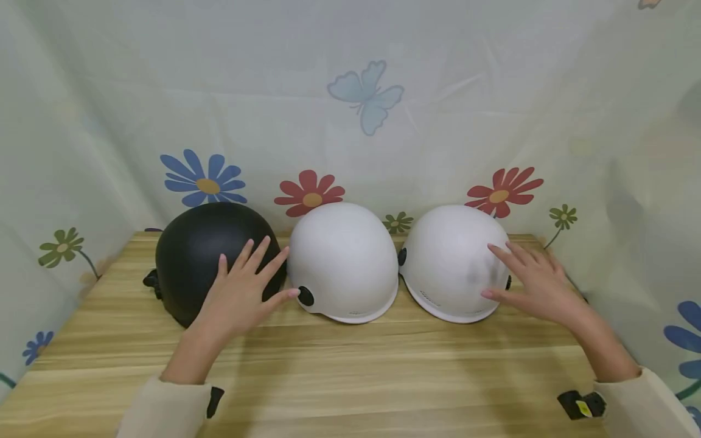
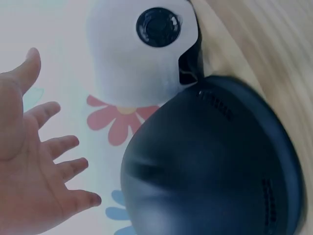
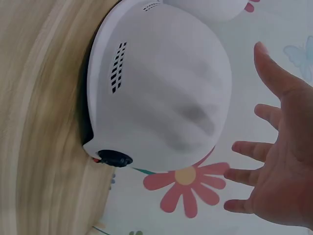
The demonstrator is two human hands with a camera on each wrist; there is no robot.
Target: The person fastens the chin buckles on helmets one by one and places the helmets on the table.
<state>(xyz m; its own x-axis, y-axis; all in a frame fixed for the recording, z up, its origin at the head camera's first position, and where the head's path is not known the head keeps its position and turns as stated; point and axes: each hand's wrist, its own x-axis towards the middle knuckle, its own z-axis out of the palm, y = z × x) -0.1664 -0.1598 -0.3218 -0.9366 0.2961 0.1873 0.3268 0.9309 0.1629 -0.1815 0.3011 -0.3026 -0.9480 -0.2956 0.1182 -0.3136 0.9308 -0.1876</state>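
Note:
Three helmets stand in a row on the wooden table. The black helmet (image 1: 213, 249) is at the left, a white helmet (image 1: 344, 261) in the middle, another white helmet (image 1: 449, 261) at the right. My left hand (image 1: 241, 295), fingers spread and straight, hovers in front of the black helmet; the left wrist view shows a gap between that palm (image 2: 29, 181) and the black shell (image 2: 195, 161). Over the right side of the right white helmet, my right hand (image 1: 533, 283) is spread too, its shadow falling on the shell (image 3: 171, 88). Both hands hold nothing.
The wooden table (image 1: 350, 377) reaches back to a pale cloth (image 1: 263, 79) printed with flowers and a butterfly, which also hangs at both sides. Black round fittings (image 1: 305, 296) sit on the helmets' sides. The middle helmet's sides come right up to its neighbours.

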